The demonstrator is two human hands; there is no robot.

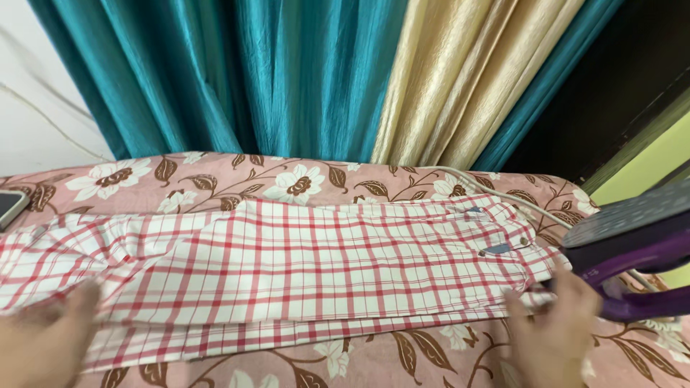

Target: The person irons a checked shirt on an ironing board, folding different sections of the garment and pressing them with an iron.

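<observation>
A white garment with a red check pattern (pixel 302 266) lies spread flat across a pink floral bedsheet (pixel 237 176). My left hand (pixel 43 338) rests on the garment's lower left edge, fingers pressing the cloth. On the right, my right hand (pixel 553 323) lies on the garment's end, near a brown button and a small grey tab. Both hands are blurred, and whether they pinch the cloth cannot be told.
A purple electric iron (pixel 632 248) stands upright at the right edge, its white cord (pixel 503 194) trailing over the sheet. A phone (pixel 11 205) lies at the far left. Teal and cream curtains (pixel 323 72) hang behind the bed.
</observation>
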